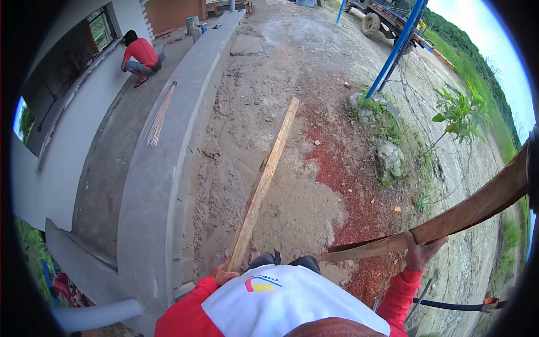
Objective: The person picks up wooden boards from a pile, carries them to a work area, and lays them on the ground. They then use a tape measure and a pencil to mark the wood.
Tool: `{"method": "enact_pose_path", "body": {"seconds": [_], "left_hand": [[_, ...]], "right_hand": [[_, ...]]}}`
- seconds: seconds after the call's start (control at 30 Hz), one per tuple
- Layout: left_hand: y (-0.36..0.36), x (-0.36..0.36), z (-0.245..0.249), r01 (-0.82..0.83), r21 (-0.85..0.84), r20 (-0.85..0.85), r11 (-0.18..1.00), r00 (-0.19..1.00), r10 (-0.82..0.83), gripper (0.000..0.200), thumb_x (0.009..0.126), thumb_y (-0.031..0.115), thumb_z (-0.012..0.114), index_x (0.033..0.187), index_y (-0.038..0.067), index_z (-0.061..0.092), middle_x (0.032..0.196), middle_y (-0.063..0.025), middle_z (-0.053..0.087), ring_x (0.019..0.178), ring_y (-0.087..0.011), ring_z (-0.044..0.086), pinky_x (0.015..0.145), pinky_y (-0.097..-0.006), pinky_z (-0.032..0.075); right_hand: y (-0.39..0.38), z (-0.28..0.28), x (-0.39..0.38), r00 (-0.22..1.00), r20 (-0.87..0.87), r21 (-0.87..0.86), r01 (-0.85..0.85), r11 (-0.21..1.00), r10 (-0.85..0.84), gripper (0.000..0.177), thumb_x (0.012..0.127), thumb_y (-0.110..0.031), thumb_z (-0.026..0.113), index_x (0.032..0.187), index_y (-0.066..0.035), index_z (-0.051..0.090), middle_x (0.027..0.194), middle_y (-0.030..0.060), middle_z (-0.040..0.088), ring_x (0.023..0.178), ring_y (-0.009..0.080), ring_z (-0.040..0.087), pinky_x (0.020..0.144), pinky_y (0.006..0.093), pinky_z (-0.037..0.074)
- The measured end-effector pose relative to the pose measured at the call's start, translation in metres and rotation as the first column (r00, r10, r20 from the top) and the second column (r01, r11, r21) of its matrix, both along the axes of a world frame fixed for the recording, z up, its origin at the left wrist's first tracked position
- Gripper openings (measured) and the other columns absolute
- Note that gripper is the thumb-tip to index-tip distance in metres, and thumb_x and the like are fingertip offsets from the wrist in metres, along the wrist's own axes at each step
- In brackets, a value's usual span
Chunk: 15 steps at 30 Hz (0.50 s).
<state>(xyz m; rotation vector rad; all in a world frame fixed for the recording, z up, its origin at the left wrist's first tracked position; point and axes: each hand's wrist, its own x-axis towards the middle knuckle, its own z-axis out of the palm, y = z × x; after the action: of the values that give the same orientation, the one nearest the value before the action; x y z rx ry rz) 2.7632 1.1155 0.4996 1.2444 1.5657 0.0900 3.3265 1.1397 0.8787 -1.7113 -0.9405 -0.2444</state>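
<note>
Soft, even daylight, probably through cloud, fills the scene; shadows under the long pale wooden plank (264,180) are faint. The pale white sky (494,39) at upper right is blown out. Strong fisheye distortion curves the grey concrete kerb (163,168) and the dark weathered board (471,210), and a black vignette rings the frame. The centre is sharp; the rim smears slightly.
</note>
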Motion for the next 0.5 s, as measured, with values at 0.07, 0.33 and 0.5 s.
{"method": "enact_pose_path", "body": {"seconds": [0.07,0.33,0.5], "left_hand": [[0.067,0.027,0.039,-0.037,-0.041,0.033,0.998,0.999,0.038,0.081,0.064,0.047,0.075,0.118,-0.009,0.051,0.105,-0.0201,0.063,0.097,-0.0243,0.061,0.084,-0.0327,0.048],[0.301,0.141,0.085,-0.216,-0.028,0.087,0.976,0.972,0.218,0.074,0.06,0.049,0.077,0.104,-0.007,0.058,0.094,-0.0198,0.065,0.085,-0.0265,0.063,0.078,-0.0335,0.048],[0.437,0.195,0.111,-0.187,0.025,-0.151,0.982,0.97,0.188,0.083,0.054,0.056,0.076,0.107,-0.005,0.058,0.101,-0.0226,0.063,0.093,-0.031,0.061,0.082,-0.0358,0.047]], "right_hand": [[0.053,-0.002,0.019,1.0,0.004,-0.008,-0.008,1.0,0.008,0.091,0.057,0.002,0.073,0.131,0.003,0.021,0.119,0.0151,0.037,0.109,0.0235,0.04,0.096,0.0362,0.036],[0.292,-0.033,0.123,0.992,-0.083,-0.24,0.07,0.968,-0.092,0.118,0.055,-0.017,0.084,0.137,0.013,0.005,0.142,0.0284,0.017,0.132,0.0324,0.022,0.11,0.0383,0.019],[0.449,-0.041,0.189,0.994,-0.113,-0.225,-0.031,0.974,0.005,0.113,0.057,-0.013,0.082,0.138,0.013,0.006,0.142,0.0266,0.018,0.132,0.03,0.023,0.109,0.037,0.019]]}}
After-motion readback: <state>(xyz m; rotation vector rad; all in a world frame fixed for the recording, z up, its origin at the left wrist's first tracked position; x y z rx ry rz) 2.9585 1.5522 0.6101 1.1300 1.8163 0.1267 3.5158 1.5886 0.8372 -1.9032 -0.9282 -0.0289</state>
